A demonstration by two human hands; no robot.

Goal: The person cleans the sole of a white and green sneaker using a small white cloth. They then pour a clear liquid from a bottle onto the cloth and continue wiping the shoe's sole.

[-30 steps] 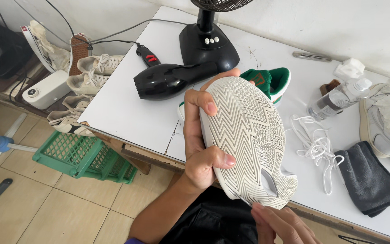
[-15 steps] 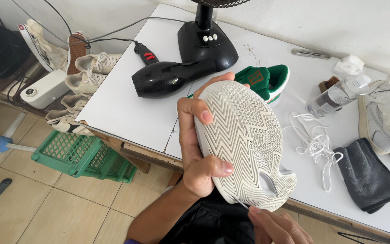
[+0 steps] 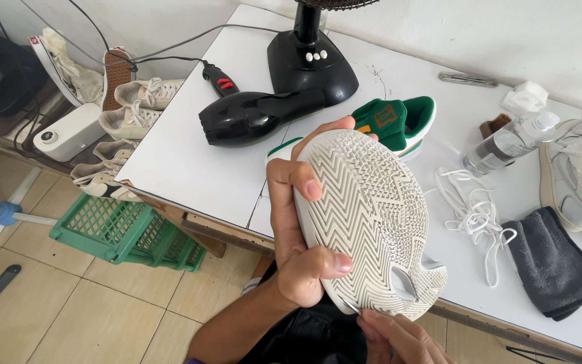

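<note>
White rubber shoe sole with a zigzag tread (image 3: pixel 372 216) was held upturned above the near edge of the white table (image 3: pixel 190 168), clamped in the left hand (image 3: pixel 298 236), thumb across the tread and fingers curled over the rim. The right hand (image 3: pixel 395 337) sat just below the heel, pinching a thin metal pick (image 3: pixel 350 307) whose tip touched the sole's edge; its grip was closed on that tool, though mostly cut off by the frame. Risk, as judged: the pick point lay close to the left thumb, so a slip off the rubber could jab it; hard prying could also gouge the tread. The black hair dryer (image 3: pixel 250 118), the green and white sneaker (image 3: pixel 399 121), the loose white laces (image 3: pixel 473 216) and the grey cloth (image 3: pixel 550 263) lay on the table behind, near but untouched. Compared with half a second earlier, the sole had tipped slightly and the right hand had come up to meet the heel.
</note>
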